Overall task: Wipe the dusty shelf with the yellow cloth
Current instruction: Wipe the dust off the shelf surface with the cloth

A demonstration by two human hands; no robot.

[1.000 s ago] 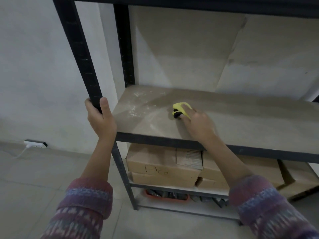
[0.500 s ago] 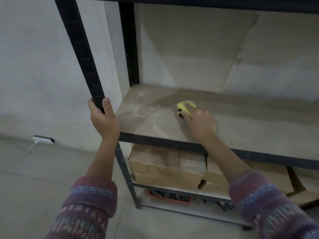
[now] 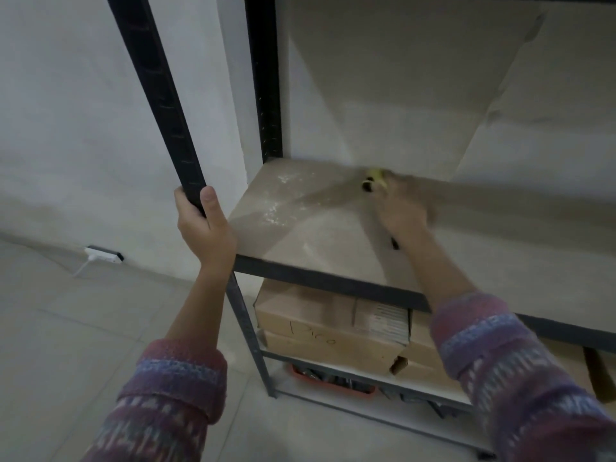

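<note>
The dusty shelf (image 3: 310, 235) is a pale board in a black metal rack, with white powder streaks near its left end. My right hand (image 3: 400, 208) presses the yellow cloth (image 3: 375, 176) onto the board near the back; only a small yellow bit and a dark edge show past my blurred fingers. My left hand (image 3: 203, 228) is wrapped around the rack's black front-left post (image 3: 160, 105) just above shelf height.
Cardboard boxes (image 3: 320, 331) fill the level below, and an orange tray (image 3: 333, 381) sits under them. A white power strip (image 3: 101, 256) lies on the floor by the wall at left. Light floor tiles spread out at lower left.
My right hand has pushed the cloth farther back on the shelf, toward the rear wall. The camera view has shifted, and my left hand keeps its grip on the post.
</note>
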